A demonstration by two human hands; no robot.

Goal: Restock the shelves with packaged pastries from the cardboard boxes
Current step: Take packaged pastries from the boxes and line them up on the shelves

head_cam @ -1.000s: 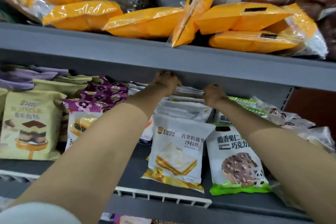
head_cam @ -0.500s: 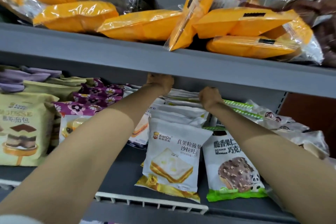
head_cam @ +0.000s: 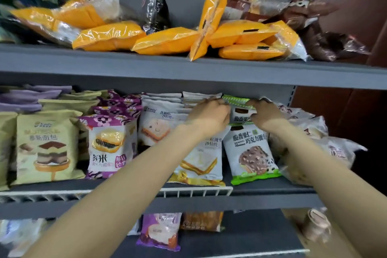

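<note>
Packaged pastry (head_cam: 240,113), a green-edged chocolate bread pack, stands at centre right of the frame on the middle shelf (head_cam: 272,189), pinched at its top corners by the left hand (head_cam: 211,116) and right hand (head_cam: 265,114), each grip closed on the wrapper. The step appears to be seating it behind the front pack (head_cam: 250,153); next, judging by the row, it needs settling upright and releasing.

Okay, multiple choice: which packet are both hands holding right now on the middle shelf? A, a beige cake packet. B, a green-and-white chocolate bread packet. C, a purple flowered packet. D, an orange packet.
B: the left hand and right hand each grip a side of the green-and-white packet standing behind the front one of the same kind.
</note>
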